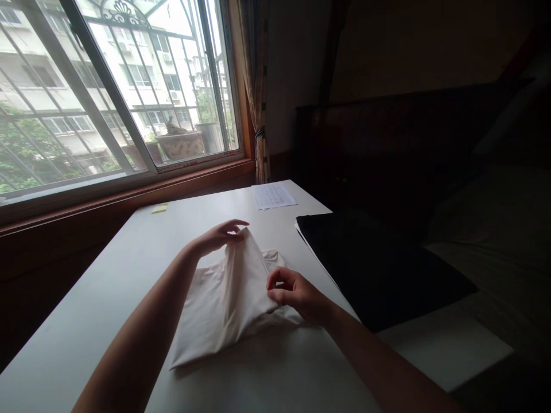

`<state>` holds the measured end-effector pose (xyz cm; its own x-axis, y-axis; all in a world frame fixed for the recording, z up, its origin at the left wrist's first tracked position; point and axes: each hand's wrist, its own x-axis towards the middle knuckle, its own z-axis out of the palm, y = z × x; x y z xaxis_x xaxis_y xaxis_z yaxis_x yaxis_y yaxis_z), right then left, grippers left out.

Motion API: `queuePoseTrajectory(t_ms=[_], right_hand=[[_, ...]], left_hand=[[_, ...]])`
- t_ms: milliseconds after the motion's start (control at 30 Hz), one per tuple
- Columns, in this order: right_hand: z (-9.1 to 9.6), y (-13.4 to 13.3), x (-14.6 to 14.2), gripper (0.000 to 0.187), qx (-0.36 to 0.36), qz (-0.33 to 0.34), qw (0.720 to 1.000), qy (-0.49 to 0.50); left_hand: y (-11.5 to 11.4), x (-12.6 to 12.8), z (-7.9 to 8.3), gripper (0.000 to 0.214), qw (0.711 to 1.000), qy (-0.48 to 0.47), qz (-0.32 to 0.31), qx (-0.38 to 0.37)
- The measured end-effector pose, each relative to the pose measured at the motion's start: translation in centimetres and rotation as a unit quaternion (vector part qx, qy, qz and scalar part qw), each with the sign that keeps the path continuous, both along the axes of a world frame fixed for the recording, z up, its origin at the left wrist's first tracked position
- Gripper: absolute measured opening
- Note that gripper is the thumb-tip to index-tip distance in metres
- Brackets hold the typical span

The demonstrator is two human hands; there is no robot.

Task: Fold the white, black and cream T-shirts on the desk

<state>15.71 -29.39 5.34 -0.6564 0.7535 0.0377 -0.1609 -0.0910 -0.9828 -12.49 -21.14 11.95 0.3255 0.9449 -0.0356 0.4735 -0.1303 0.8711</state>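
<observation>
A pale cream garment (224,304) lies partly folded on the white table (107,287). My left hand (219,235) pinches its far upper edge and lifts it slightly off the table. At the garment's right edge my right hand (295,293) has fingers curled and closed on the cloth, pressing the fold down. Both forearms reach in from the bottom of the view.
A black cloth or mat (379,264) lies on the table's right side. A printed sheet of paper (274,195) sits at the far edge, a small yellow note (159,209) at far left. A barred window (107,86) is beyond; a dark bed (495,229) stands right.
</observation>
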Motion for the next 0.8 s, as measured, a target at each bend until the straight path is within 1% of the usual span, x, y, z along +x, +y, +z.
queuePoseTrajectory(t_ms=[100,167,233,300,367,433,500,600,667,733,800], right_hand=[[0.0,-0.6,-0.7,0.028,-0.017,-0.005,0.998,0.065],[0.3,-0.9,-0.7,0.026,-0.025,-0.007,0.995,0.098],[0.6,-1.0,-0.5,0.023,-0.026,-0.022,0.993,0.116],[0.9,-1.0,0.0,0.020,-0.019,-0.047,0.991,0.120],[1.0,-0.7,0.5,0.017,-0.004,-0.072,0.991,0.115],[1.3,-0.5,1.2,0.013,0.024,-0.086,0.991,0.103],[1.8,-0.2,1.9,0.010,0.056,-0.085,0.992,0.068],[2.9,0.4,3.2,0.006,0.099,-0.062,0.993,-0.032],[3.4,0.9,3.9,0.005,0.115,-0.037,0.987,-0.106],[3.4,1.3,4.5,0.006,0.127,-0.010,0.976,-0.177],[3.0,1.7,5.1,0.009,0.131,0.013,0.962,-0.240]], left_hand=[[-0.2,-0.3,1.7,0.059,1.000,0.004,-0.007,0.014],[-0.2,0.4,2.8,0.056,0.999,0.014,-0.011,0.037],[-0.1,1.5,3.8,0.052,0.997,0.041,-0.005,0.058],[0.2,2.9,4.3,0.048,0.994,0.079,0.000,0.070],[0.6,4.3,4.1,0.046,0.991,0.110,-0.008,0.071],[1.3,5.4,3.1,0.046,0.990,0.119,-0.025,0.068],[1.9,6.4,1.6,0.046,0.989,0.121,-0.035,0.071],[2.6,7.5,-0.9,0.048,0.984,0.137,-0.052,0.102],[2.9,8.1,-2.4,0.049,0.979,0.149,-0.066,0.122],[3.0,8.5,-3.7,0.051,0.975,0.160,-0.076,0.132],[3.0,8.7,-4.8,0.052,0.972,0.169,-0.080,0.144]])
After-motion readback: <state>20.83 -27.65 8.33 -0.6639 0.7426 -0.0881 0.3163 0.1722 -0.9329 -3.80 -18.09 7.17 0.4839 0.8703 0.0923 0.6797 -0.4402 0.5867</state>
